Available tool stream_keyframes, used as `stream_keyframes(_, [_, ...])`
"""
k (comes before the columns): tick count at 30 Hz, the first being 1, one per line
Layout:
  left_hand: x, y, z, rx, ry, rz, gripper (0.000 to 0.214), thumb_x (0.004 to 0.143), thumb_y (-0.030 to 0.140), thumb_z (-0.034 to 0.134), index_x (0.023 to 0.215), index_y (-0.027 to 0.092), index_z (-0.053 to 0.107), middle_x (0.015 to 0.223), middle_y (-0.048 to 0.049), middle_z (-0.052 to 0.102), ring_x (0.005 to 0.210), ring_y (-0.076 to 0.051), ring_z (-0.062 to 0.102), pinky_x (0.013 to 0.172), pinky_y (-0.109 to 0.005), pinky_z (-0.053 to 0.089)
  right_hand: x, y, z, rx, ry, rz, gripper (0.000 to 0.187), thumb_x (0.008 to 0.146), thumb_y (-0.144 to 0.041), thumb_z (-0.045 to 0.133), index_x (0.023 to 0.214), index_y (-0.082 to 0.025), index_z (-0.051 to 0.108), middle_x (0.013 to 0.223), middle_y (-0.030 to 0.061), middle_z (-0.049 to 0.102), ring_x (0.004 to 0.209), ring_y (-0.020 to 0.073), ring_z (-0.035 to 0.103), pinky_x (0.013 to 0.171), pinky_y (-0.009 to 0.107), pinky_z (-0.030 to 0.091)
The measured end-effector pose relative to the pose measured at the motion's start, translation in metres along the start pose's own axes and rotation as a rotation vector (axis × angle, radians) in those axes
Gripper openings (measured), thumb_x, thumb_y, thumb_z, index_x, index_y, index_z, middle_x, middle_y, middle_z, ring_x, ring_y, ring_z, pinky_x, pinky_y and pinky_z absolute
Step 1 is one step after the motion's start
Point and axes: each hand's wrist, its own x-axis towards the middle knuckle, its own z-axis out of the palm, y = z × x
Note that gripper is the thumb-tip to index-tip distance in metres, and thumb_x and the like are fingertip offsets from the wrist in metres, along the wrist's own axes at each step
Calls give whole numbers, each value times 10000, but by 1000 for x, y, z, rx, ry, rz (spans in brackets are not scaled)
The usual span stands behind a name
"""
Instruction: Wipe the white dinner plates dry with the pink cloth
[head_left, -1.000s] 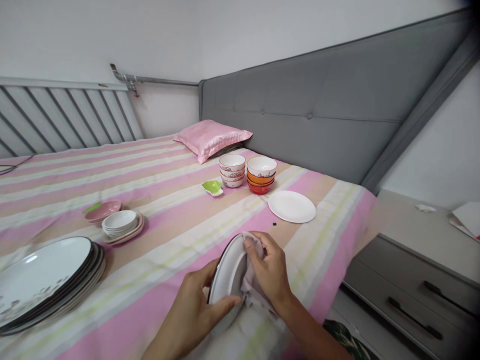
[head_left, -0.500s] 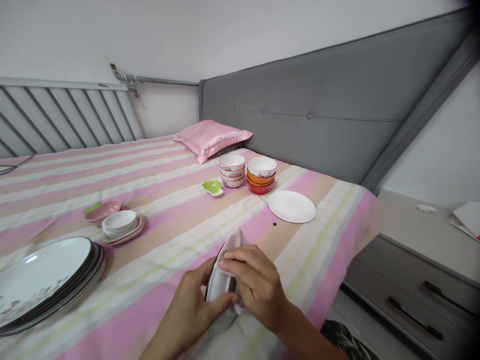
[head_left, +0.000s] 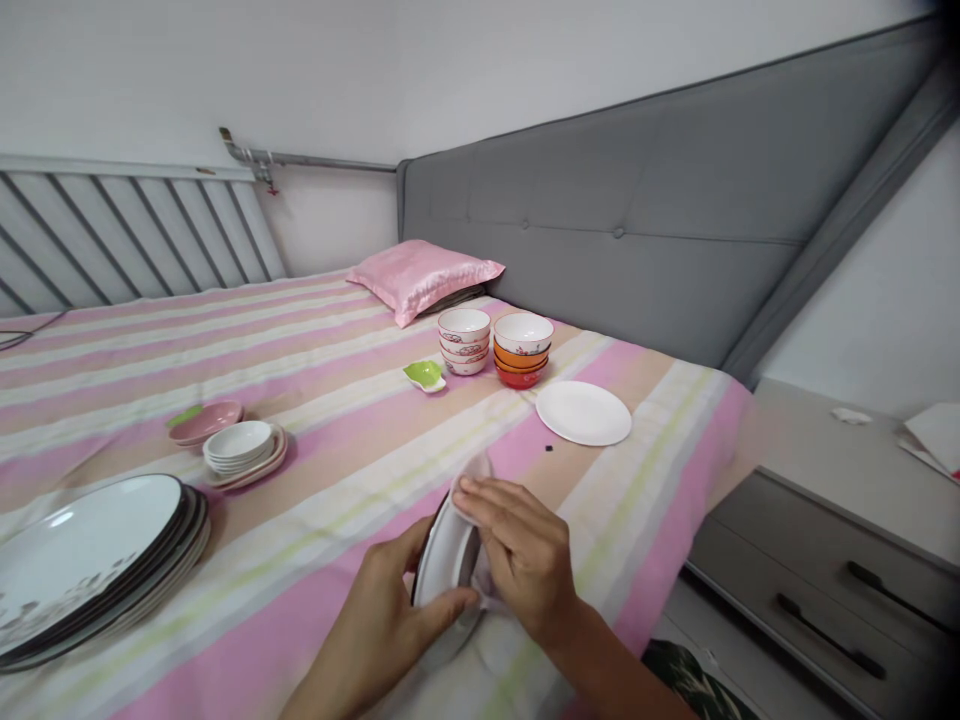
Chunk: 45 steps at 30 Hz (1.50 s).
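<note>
Left hand (head_left: 388,598) grips a tilted plate (head_left: 441,562); right hand (head_left: 527,552) holds a cloth (head_left: 475,469) to it; stacked bowls (head_left: 523,356) stand beyond.

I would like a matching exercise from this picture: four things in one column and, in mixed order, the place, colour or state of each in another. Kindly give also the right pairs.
Things:
1. cloth
2. left hand
3. pillow
4. leaf dish

Places, colours, states:
A. pink, near the headboard
B. green inside, beside the bowls
C. under the fingers of the right hand
D. grips the tilted, dark-rimmed plate

Right pairs: 1-C, 2-D, 3-A, 4-B.
</note>
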Motion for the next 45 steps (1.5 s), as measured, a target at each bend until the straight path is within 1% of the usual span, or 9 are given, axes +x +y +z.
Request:
stream_keyframes(6, [-1, 0, -1, 11, -8, 4, 288, 730, 324, 653, 980, 188, 607, 868, -27, 664, 843, -234, 590, 764, -299, 478, -9, 20, 1, -34, -19, 217, 408, 820, -55, 415, 1092, -238, 657, 1065, 38, 679, 1015, 174, 629, 893, 343, 526])
stream_keyframes(12, [0, 1, -2, 21, -4, -26, 315, 731, 298, 651, 1028, 204, 600, 905, -19, 663, 898, -243, 583, 803, -309, 464, -17, 29, 3, -112, -82, 463, 358, 808, -115, 439, 1064, -206, 673, 1035, 47, 689, 946, 206, 661, 851, 357, 543])
stream_keyframes(17, [1, 1, -1, -3, -12, -42, 307, 733, 271, 642, 1029, 204, 592, 916, -15, 661, 891, -234, 588, 790, -299, 468, -17, 31, 2, -165, -92, 534, 321, 797, -136, 454, 995, -202, 699, 965, 55, 708, 877, 227, 680, 808, 376, 557])
stream_keyframes(21, [0, 2, 1, 11, -25, -17, 292, 750, 332, 645, 1003, 201, 582, 891, -11, 655, 923, -233, 582, 808, -293, 461, -13, 28, 0, -152, -24, 398, 334, 807, -97, 437, 998, -193, 692, 967, 52, 708, 889, 189, 676, 815, 330, 560])
stream_keyframes(27, [-2, 2, 3, 27, -12, 16, 276, 750, 353, 643, 954, 184, 568, 824, -4, 640, 896, -229, 586, 797, -291, 463, -4, 8, -2, -168, 41, -8, 379, 810, -7, 422, 1040, -179, 670, 983, 67, 704, 950, 164, 658, 829, 285, 560])
stream_keyframes(30, [-1, 0, 2, -10, -11, 10, 284, 748, 331, 636, 979, 184, 560, 808, 2, 636, 859, -218, 589, 764, -280, 471, -4, -3, -1, -179, 27, -134, 340, 807, 0, 451, 1036, -139, 660, 997, 94, 699, 964, 173, 653, 844, 289, 558])
stream_keyframes(34, [1, -2, 0, -12, 14, 9, 225, 724, 213, 616, 943, 182, 572, 834, 6, 634, 809, -186, 574, 762, -263, 465, -8, -14, 1, -146, -54, -270, 289, 830, -50, 448, 1027, -113, 650, 1049, 93, 683, 1023, 184, 627, 891, 308, 541])
stream_keyframes(41, [2, -5, -5, -38, 13, 19, 352, 663, 63, 534, 992, 183, 572, 828, 31, 626, 754, -151, 559, 752, -242, 461, -9, -22, 0, -70, -212, -342, 284, 829, -62, 430, 1001, -118, 649, 1029, 59, 688, 1008, 174, 621, 899, 302, 536])
stream_keyframes(45, [1, -7, -6, 1, 29, 18, 295, 698, 121, 553, 987, 174, 576, 788, 27, 626, 740, -166, 568, 684, -238, 462, -10, -16, 2, -17, -163, -279, 279, 773, -18, 465, 942, -129, 657, 954, 71, 690, 940, 164, 631, 863, 290, 542])
